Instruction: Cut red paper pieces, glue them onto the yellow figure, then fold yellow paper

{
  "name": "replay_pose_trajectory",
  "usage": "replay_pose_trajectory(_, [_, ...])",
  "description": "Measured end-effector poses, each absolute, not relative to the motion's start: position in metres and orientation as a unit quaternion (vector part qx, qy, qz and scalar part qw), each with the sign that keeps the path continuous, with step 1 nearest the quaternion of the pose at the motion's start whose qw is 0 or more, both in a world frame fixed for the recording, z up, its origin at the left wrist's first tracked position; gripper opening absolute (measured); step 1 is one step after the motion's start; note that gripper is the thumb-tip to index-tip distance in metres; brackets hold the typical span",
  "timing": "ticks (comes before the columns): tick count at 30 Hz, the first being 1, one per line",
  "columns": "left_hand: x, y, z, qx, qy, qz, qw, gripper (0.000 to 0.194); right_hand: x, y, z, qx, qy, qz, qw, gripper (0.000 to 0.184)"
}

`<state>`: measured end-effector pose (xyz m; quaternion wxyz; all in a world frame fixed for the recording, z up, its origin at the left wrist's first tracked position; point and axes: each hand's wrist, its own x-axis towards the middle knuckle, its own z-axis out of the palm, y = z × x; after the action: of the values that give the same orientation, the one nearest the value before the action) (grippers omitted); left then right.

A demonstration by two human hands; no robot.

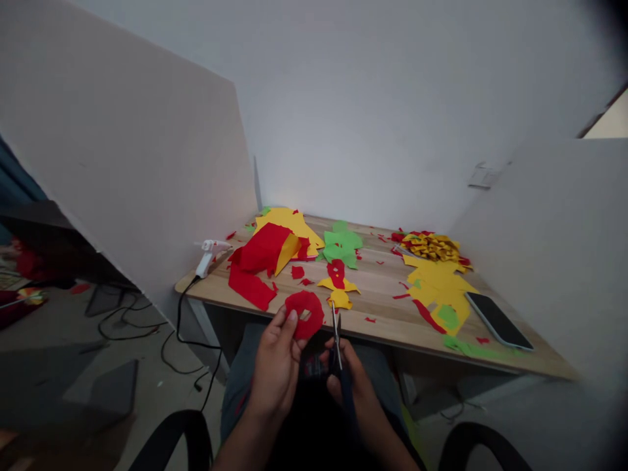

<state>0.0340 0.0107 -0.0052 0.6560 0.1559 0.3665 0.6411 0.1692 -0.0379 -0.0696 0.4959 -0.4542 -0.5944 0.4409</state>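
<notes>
Between the thumb and fingers of my left hand point(279, 356) is a round red felt-like piece point(313, 303) with an opening in its middle, held just in front of the table edge. My right hand point(354, 373) grips dark-handled scissors point(336, 337), their blades pointing away from me and slightly apart. The scissors are beside the red piece, not touching it. Beyond the blade tips lies a small yellow cutout point(342, 299), with a red cutout point(336, 273) with holes behind it. Part of the scissors' handles is hidden by my fingers.
The wooden table point(380, 281) carries folded red sheets point(260, 252), green pieces point(342, 245), yellow sheets point(439, 281), a ruffled yellow bundle point(429, 246) and several scraps. A white glue gun point(206, 257) with a hanging cord stands left; a phone point(499, 319) lies right. Partitions flank the table.
</notes>
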Motion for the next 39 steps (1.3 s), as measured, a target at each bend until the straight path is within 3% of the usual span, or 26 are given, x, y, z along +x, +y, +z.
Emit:
replay_pose_trajectory(6, [0.033, 0.008, -0.009, 0.190, 0.389, 0.616, 0.658, 0.036, 0.171, -0.037, -0.062, -0.501, -0.591, 0.420, 0.471, 0.050])
replay_pose_trajectory(10, [0.034, 0.006, -0.005, 0.166, 0.392, 0.615, 0.664, 0.031, 0.171, -0.036, -0.065, -0.500, -0.596, 0.422, 0.465, 0.054])
replay_pose_trajectory(14, [0.033, 0.007, -0.003, 0.141, 0.364, 0.621, 0.680, 0.024, 0.176, -0.042, -0.058, -0.480, -0.580, 0.415, 0.511, 0.061])
replay_pose_trajectory(17, [0.031, 0.010, -0.004, 0.130, 0.329, 0.627, 0.694, 0.020, 0.180, -0.053, -0.044, -0.408, -0.576, 0.494, 0.507, 0.061])
replay_pose_trajectory(22, [0.025, 0.011, -0.001, 0.137, 0.236, 0.609, 0.745, 0.019, 0.171, -0.059, -0.046, -0.309, -0.535, 0.667, 0.418, 0.065])
replay_pose_trajectory(27, [0.018, 0.008, 0.003, 0.136, 0.206, 0.583, 0.774, 0.015, 0.164, -0.056, -0.057, -0.313, -0.549, 0.642, 0.433, 0.060])
replay_pose_trajectory(39, [0.021, 0.007, 0.005, 0.149, 0.286, 0.607, 0.726, 0.008, 0.162, -0.055, -0.043, -0.328, -0.599, 0.591, 0.430, 0.059])
